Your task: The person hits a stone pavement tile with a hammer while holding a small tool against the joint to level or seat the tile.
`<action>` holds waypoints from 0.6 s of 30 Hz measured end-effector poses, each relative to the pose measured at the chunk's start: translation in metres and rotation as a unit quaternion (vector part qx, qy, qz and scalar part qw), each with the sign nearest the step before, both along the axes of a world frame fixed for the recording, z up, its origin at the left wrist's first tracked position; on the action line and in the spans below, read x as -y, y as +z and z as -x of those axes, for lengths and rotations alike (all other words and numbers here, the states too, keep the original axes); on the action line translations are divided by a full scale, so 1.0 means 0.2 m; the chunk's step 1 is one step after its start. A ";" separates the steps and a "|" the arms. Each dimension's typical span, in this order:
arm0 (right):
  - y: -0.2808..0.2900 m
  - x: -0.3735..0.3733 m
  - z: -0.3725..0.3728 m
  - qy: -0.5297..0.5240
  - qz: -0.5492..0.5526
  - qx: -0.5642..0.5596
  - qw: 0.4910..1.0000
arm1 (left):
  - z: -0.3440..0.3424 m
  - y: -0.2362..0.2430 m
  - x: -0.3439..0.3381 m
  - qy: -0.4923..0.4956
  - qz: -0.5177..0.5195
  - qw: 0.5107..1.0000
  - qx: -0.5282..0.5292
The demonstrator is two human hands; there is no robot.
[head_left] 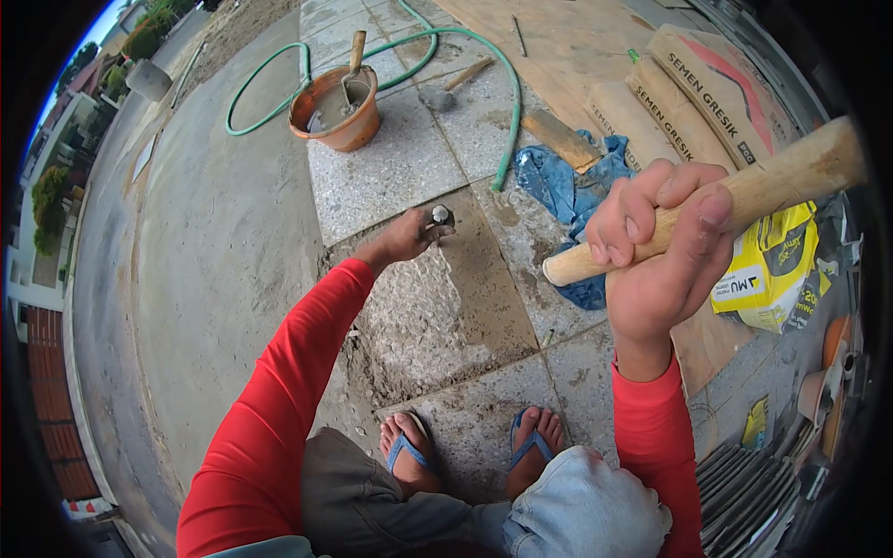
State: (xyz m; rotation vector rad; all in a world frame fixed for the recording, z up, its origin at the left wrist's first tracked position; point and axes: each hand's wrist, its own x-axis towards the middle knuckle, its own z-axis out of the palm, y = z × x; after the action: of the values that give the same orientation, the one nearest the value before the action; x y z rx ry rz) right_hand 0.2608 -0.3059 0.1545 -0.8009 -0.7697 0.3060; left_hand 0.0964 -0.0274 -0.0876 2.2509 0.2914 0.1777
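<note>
Presently: left hand [405,236], pinching round-topped metal tool [440,214]; right hand [656,284], wrapped round wooden handle [795,179]; advisable: low left grip, square blows.

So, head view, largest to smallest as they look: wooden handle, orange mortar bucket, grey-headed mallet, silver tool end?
1. Wooden handle in the right hand, enlarged by nearness to the camera
2. Orange mortar bucket
3. Grey-headed mallet
4. Silver tool end in the left hand

Tan handle [777,181], mottled brown-and-grey slab [446,316], red sleeves [279,400], green hose [516,102], orange bucket [352,136], blue cloth [549,177]
</note>
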 end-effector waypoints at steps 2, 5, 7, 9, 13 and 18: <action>-0.23 -0.08 0.08 -0.020 -0.012 0.081 0.996 | 0.00 -0.01 0.01 -0.004 0.007 1.000 -0.019; -0.59 -0.03 0.15 0.108 0.613 0.309 0.719 | -0.01 0.01 0.03 -0.016 -0.115 0.993 -0.022; -0.69 0.01 0.16 0.088 0.544 0.286 0.784 | -0.02 0.04 0.02 -0.028 -0.110 0.993 -0.001; -0.58 0.09 0.13 0.096 0.544 0.181 0.813 | -0.03 0.07 0.02 -0.022 -0.069 0.997 0.009; -0.08 0.14 -0.02 0.098 0.308 0.013 0.946 | -0.04 0.09 0.01 -0.016 0.004 0.999 0.033; -0.26 -0.07 0.04 -0.002 0.032 0.018 0.999 | -0.04 0.06 -0.01 -0.008 -0.055 0.998 -0.001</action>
State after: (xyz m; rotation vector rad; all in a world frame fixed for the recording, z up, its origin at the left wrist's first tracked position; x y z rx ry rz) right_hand 0.2528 -0.2920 0.1026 -0.8687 -0.7950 0.3154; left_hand 0.1036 -0.0262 -0.0756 2.3624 0.2692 0.1869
